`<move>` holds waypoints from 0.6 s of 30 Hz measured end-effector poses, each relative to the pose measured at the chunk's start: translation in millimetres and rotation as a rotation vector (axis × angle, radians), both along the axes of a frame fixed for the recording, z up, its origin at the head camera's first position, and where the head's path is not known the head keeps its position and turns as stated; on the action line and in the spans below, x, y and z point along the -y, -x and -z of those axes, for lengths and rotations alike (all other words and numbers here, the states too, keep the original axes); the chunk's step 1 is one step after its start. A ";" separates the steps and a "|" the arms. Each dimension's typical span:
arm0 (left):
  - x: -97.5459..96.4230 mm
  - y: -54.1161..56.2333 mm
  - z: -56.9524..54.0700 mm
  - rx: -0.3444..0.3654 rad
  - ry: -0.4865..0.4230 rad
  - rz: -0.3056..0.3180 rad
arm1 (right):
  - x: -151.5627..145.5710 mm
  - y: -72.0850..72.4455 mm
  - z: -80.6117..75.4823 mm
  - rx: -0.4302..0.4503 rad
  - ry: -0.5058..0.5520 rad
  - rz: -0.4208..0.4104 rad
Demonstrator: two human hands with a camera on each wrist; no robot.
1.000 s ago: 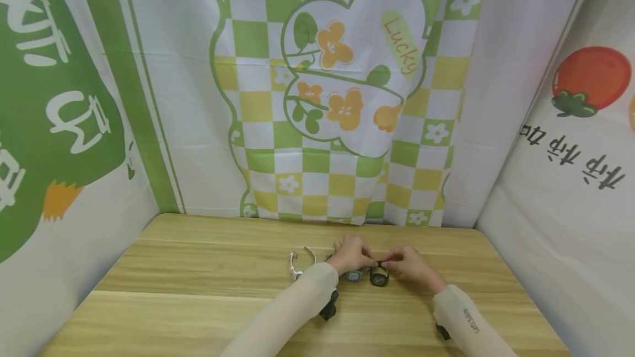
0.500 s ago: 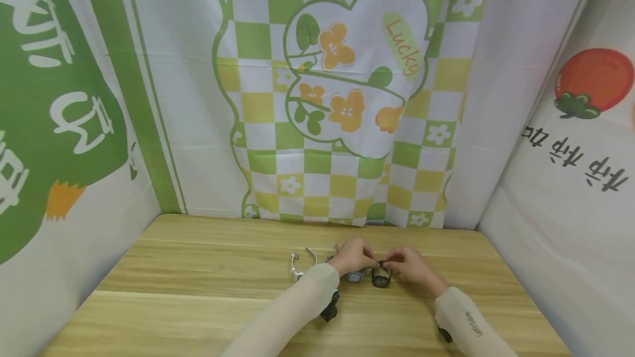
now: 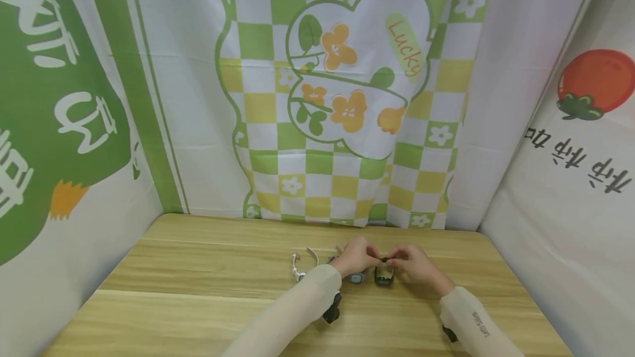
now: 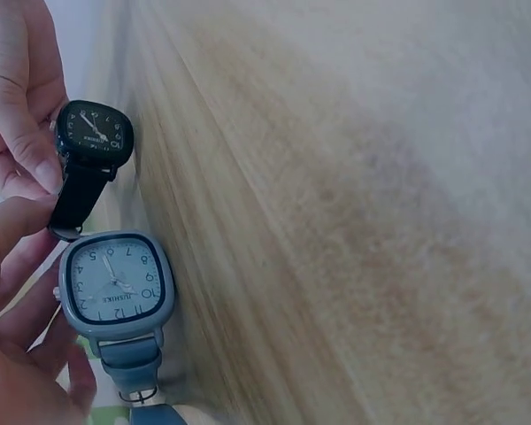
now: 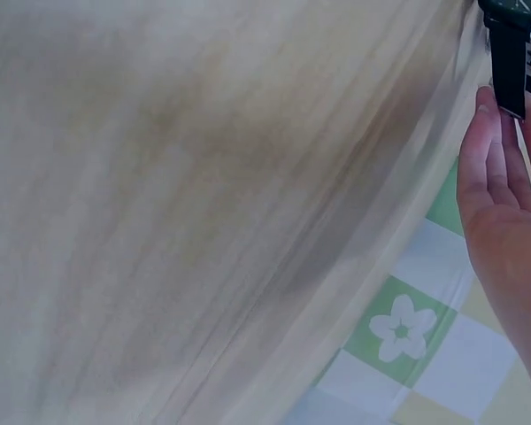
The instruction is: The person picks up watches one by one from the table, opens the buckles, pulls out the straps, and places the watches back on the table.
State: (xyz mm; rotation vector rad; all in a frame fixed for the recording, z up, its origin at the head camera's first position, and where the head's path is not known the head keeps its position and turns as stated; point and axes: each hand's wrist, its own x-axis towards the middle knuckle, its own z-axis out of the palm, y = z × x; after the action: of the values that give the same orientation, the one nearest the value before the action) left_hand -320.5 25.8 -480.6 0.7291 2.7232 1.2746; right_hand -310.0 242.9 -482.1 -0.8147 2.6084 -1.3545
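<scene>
A black wristwatch (image 3: 384,281) with a dark, rounded-square dial stands between both hands, its strap looped upward. My left hand (image 3: 356,255) pinches the strap's upper end from the left. From the right, the fingertips of my right hand (image 3: 413,263) pinch the same strap end. The left wrist view shows the black watch's dial (image 4: 97,128) and, right beside the left fingers, a blue-grey watch (image 4: 117,279) with a pale dial and buckled strap. In the right wrist view the black strap (image 5: 510,66) runs down to the right fingertips. The exact fastening is hidden by fingers.
Left of the hands a white watch (image 3: 297,274) lies with its strap spread apart, partly behind the left sleeve. All rests on a wood-grain table (image 3: 198,269). A checked green and yellow curtain (image 3: 317,180) hangs along the table's back edge.
The black watch has tilted, so its dial shows less to the head camera and its strap loop looks wider. Both hands keep their pinch on the strap. The view has shifted slightly.
</scene>
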 end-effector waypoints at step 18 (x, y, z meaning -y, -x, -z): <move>-1.7 5.1 0.2 -0.013 -0.196 0.027 | -5.1 6.9 -2.6 0.104 0.180 0.013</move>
State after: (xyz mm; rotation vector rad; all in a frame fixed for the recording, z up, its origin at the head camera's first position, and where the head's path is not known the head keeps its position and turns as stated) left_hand -325.6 27.6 -480.9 0.7885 2.6139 1.5516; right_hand -316.9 248.1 -479.5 -0.7285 2.4451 -1.6072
